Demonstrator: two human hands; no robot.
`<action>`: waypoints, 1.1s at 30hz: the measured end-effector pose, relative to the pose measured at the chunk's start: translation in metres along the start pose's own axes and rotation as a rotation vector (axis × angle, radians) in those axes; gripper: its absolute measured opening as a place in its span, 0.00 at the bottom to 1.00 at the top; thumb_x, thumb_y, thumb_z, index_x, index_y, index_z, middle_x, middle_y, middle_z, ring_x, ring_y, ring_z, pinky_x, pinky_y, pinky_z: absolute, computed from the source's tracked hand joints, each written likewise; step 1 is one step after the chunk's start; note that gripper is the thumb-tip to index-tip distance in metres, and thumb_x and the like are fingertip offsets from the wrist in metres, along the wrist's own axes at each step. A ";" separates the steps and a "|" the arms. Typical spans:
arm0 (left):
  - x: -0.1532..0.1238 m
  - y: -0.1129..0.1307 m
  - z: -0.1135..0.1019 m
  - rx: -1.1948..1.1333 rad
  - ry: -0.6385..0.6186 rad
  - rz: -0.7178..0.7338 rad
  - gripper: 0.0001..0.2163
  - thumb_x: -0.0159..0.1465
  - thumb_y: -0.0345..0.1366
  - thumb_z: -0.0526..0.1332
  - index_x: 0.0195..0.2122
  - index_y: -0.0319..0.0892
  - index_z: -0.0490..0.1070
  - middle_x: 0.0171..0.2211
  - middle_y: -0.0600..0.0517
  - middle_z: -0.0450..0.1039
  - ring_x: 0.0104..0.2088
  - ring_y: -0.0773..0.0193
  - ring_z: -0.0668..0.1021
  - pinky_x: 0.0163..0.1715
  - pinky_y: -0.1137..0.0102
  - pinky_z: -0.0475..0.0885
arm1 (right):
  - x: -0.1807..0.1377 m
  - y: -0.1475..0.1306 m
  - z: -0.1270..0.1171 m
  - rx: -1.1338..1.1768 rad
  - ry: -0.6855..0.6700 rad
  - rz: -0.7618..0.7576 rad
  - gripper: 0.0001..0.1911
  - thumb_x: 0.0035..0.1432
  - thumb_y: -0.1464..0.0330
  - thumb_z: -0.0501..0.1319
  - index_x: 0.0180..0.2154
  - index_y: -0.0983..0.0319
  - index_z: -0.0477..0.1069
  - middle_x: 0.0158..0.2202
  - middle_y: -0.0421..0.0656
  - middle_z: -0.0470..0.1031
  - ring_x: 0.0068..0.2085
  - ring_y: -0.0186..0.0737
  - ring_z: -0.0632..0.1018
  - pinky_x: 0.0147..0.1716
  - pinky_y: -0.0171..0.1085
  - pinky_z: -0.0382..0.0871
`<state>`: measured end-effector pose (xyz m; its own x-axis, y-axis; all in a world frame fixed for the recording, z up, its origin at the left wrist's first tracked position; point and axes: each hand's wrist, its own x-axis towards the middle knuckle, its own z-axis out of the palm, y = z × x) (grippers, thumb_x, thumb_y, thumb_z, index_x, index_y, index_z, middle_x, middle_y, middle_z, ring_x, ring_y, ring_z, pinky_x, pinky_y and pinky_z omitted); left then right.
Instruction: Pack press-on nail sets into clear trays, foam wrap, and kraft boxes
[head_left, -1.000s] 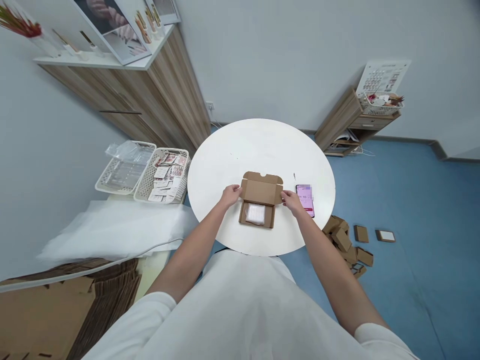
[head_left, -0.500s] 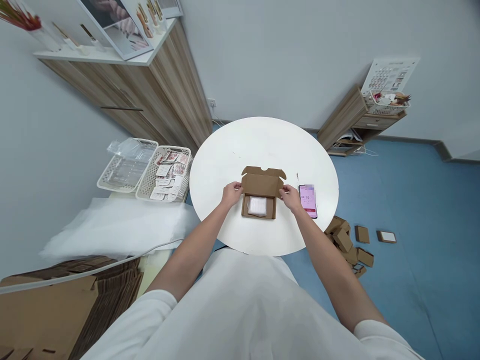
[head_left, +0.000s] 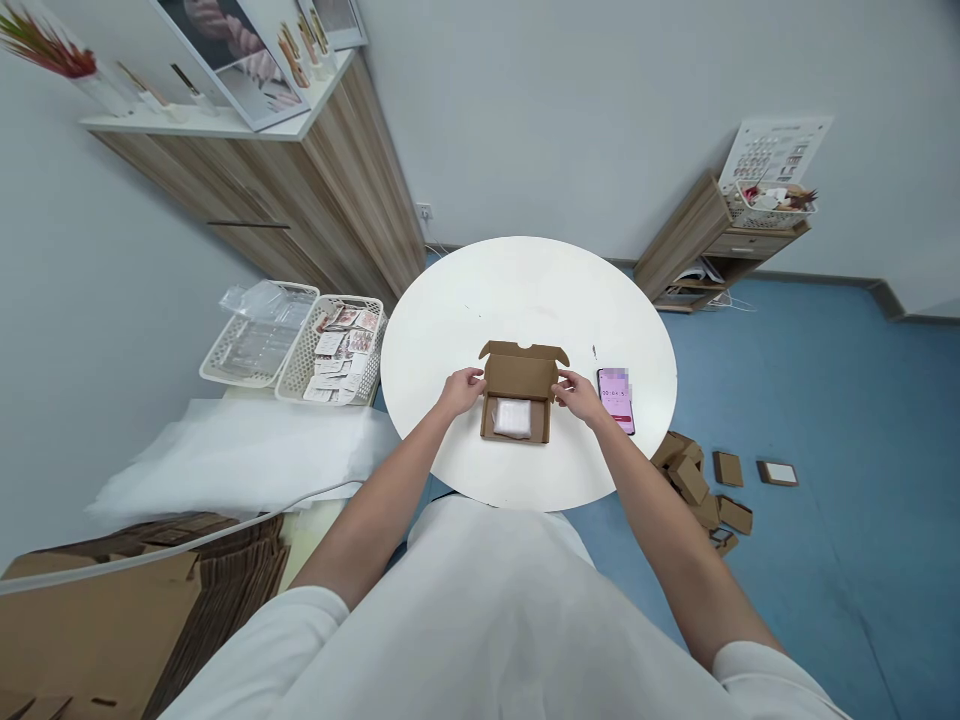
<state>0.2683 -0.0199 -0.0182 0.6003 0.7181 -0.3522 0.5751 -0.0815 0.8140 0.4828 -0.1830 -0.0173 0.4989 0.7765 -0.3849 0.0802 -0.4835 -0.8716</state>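
A small brown cardboard box (head_left: 515, 438) lies on the round white table (head_left: 450, 300) with its lid (head_left: 523, 378) raised at the far side. Inside it rests a white wrapped packet (head_left: 513, 418). My left hand (head_left: 461, 391) pinches the lid's left side flap near the hinge. On the opposite side, my right hand (head_left: 577, 396) has its thumb and fingers closed on the right side flap. A phone (head_left: 616, 400) showing a timer lies just right of my right hand.
White baskets (head_left: 330, 350) with cards and clear sleeves stand at the left. Below them are white wrapping sheets (head_left: 247, 450) and a stack of flat cardboard (head_left: 97, 620). Several brown boxes (head_left: 688, 478) lie on the floor at the right. A wooden cabinet (head_left: 352, 180) stands behind left.
The box's lid has tipped a little toward me, and my right hand has shifted slightly left with its flap. My left hand stays at the left flap.
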 end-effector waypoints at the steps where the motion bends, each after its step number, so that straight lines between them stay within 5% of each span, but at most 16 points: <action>1: 0.000 0.001 0.000 0.019 -0.004 0.000 0.18 0.57 0.37 0.55 0.49 0.42 0.65 0.33 0.52 0.75 0.37 0.63 0.76 0.39 0.70 0.68 | 0.000 -0.002 -0.001 0.004 -0.020 0.003 0.26 0.49 0.67 0.59 0.51 0.59 0.60 0.30 0.39 0.70 0.25 0.30 0.72 0.26 0.32 0.70; 8: -0.005 0.007 -0.003 0.059 -0.075 0.036 0.28 0.55 0.34 0.55 0.58 0.45 0.54 0.34 0.53 0.72 0.32 0.65 0.75 0.33 0.72 0.68 | -0.005 -0.010 -0.006 0.074 -0.144 0.019 0.28 0.47 0.69 0.60 0.52 0.60 0.60 0.26 0.37 0.68 0.25 0.31 0.71 0.29 0.34 0.69; 24: -0.025 -0.016 -0.005 -0.101 -0.240 0.190 0.20 0.53 0.31 0.55 0.49 0.45 0.64 0.40 0.49 0.69 0.35 0.65 0.75 0.38 0.68 0.69 | -0.037 0.000 -0.011 0.136 -0.325 -0.021 0.22 0.47 0.72 0.58 0.47 0.55 0.63 0.37 0.40 0.68 0.36 0.34 0.75 0.42 0.41 0.67; 28: -0.030 -0.014 -0.010 -0.204 -0.293 0.010 0.17 0.56 0.32 0.51 0.46 0.44 0.67 0.42 0.47 0.70 0.38 0.64 0.76 0.39 0.68 0.68 | -0.041 -0.001 -0.015 0.126 -0.339 0.066 0.18 0.53 0.67 0.55 0.47 0.56 0.66 0.39 0.43 0.71 0.37 0.35 0.76 0.41 0.39 0.68; 33: -0.039 -0.004 -0.016 -0.279 -0.312 -0.172 0.21 0.59 0.50 0.47 0.45 0.44 0.67 0.47 0.44 0.68 0.40 0.61 0.75 0.34 0.69 0.69 | -0.044 0.000 -0.016 0.180 -0.328 0.176 0.17 0.56 0.64 0.50 0.47 0.56 0.67 0.42 0.45 0.72 0.39 0.39 0.76 0.38 0.38 0.70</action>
<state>0.2334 -0.0366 -0.0005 0.6724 0.4587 -0.5809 0.5349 0.2413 0.8097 0.4745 -0.2233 0.0047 0.1876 0.7897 -0.5841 -0.1485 -0.5650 -0.8116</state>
